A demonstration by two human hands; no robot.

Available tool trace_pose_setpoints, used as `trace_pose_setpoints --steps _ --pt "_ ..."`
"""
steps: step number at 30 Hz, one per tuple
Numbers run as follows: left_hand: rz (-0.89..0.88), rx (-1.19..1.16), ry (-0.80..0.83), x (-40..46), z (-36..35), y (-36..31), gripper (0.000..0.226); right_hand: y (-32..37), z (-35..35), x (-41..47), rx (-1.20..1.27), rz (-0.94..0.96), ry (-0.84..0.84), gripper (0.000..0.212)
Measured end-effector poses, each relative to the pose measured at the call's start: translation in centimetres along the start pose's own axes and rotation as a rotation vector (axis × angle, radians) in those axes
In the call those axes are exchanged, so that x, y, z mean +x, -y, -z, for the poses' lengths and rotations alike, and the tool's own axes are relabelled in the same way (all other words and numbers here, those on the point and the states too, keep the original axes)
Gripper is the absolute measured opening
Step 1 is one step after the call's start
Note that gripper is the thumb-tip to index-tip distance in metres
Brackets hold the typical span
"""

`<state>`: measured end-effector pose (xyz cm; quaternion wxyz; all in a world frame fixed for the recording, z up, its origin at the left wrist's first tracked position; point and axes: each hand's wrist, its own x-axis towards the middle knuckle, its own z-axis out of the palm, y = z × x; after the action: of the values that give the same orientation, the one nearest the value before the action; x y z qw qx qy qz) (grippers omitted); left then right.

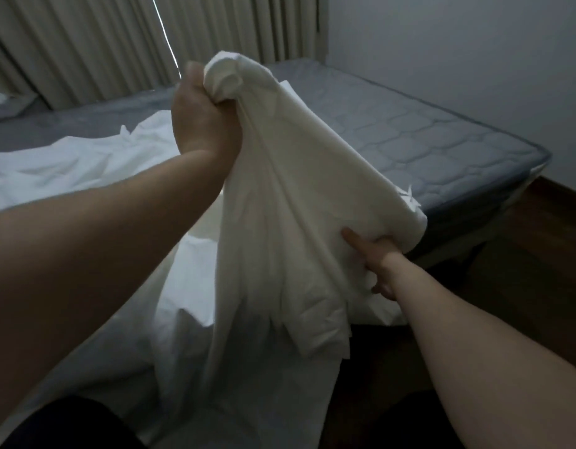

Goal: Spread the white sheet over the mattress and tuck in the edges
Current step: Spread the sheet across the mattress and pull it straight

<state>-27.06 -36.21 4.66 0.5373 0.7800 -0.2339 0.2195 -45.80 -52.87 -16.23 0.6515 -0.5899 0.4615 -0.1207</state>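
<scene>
Sheet (299,202) white, bunched, creased

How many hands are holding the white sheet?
2. The left hand grips a bunch of the sheet up high; the right hand holds it lower, near the mattress corner.

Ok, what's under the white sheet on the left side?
The grey mattress shows bare to the right and behind; under the white sheet itself, nothing is visible, covered.
</scene>
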Motion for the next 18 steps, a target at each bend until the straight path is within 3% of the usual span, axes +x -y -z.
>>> trace_pose_setpoints --steps 2,3,4,6,9,15,18 --pt "-0.058 0.034 -0.001 1.3 0.6 -0.6 0.017 -0.8 -1.2 1.8 -0.004 0.0 0.021 0.165" --pt "-0.092 0.048 -0.008 1.9 0.8 -0.8 0.011 -1.3 -1.8 2.4 0.017 0.005 0.041 0.162" --pt "-0.128 0.055 -0.015 2.4 0.8 -0.9 0.004 -1.7 -2.4 3.0 0.08 0.004 0.047 0.152" --pt "-0.18 0.059 -0.054 3.0 0.7 -1.6 0.023 -0.8 -3.9 1.8 0.157 -0.01 0.027 0.112" --pt "-0.22 0.055 -0.074 3.1 0.5 -2.6 0.031 -0.6 -5.0 0.7 0.051 -0.073 0.051 0.07" --pt "-0.212 0.053 -0.037 4.2 0.3 -1.6 0.03 0.0 -3.0 -0.7 -0.191 -0.103 0.042 0.032" --pt "-0.187 0.081 -0.029 5.8 0.0 -0.8 0.031 1.3 -1.0 -2.1 -0.061 -0.168 0.027 0.035"
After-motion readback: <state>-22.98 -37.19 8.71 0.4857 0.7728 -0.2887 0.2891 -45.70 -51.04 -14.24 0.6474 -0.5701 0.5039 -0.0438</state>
